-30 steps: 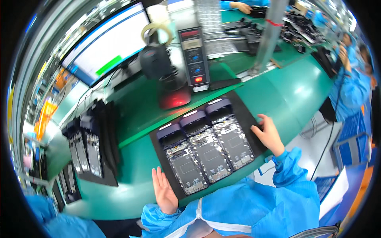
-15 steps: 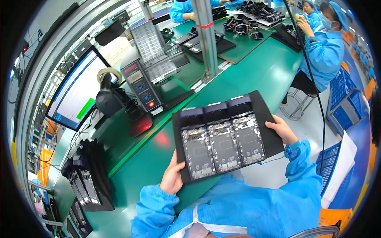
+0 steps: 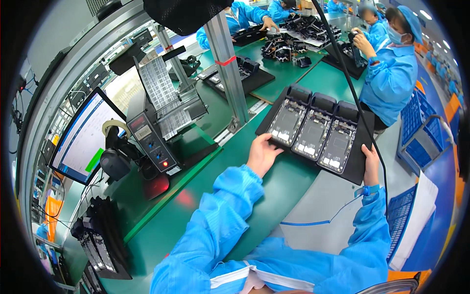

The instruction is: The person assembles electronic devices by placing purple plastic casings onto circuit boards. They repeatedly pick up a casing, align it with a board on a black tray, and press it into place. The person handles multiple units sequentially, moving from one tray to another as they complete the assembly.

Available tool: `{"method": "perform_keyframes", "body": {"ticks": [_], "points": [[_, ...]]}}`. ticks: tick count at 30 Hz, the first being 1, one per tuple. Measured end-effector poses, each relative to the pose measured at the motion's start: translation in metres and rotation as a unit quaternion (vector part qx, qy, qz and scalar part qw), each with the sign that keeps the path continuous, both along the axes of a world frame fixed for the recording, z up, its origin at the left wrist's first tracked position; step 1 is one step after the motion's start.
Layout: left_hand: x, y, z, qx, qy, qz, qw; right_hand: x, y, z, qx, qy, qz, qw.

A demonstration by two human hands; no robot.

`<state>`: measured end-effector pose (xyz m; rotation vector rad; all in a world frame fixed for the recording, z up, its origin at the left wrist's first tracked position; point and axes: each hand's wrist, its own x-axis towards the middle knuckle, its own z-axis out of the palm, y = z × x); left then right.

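A black tray (image 3: 356, 170) is held up over the green bench's right edge, gripped between my two hands. On it lie three opened phones (image 3: 312, 133) side by side, inner boards facing up, with dark upright parts along their far ends. My left hand (image 3: 263, 155) is closed on the tray's near left edge, thumb on top. My right hand (image 3: 371, 165) grips the near right edge, its fingers partly hidden beneath. A blue wrist strap (image 3: 366, 191) with a cord sits on my right wrist.
A black cable (image 3: 345, 68) hangs in front of the tray's right side. Left stand a monitor (image 3: 81, 137), a handheld scanner (image 3: 115, 159) and a grey control box (image 3: 151, 139). Another phone tray (image 3: 257, 82) lies beyond the metal post (image 3: 227, 68). A co-worker (image 3: 391, 78) sits at right.
Both hands have carried the tray away from my body, toward the far right of the bench, and turned it clockwise. My left arm is now stretched further out.
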<state>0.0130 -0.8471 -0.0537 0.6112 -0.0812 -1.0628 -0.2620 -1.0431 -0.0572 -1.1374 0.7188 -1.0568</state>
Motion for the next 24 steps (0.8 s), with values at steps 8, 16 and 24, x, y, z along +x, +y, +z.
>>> {"method": "perform_keyframes", "body": {"ticks": [8, 16, 24], "points": [[0.062, -0.108, 0.042, -0.142, -0.18, 0.152, 0.961, 0.114, -0.064, 0.013, -0.085, -0.127, -0.029, 0.988], [0.14, -0.167, 0.054, 0.236, -0.395, 0.515, 0.723, 0.306, -0.09, -0.028, -0.123, -0.168, -0.067, 0.976], [0.194, -0.144, 0.05, 0.273, -0.484, 0.468, 0.688, 0.466, 0.005, 0.007, 0.003, -0.187, -0.139, 0.973]]}}
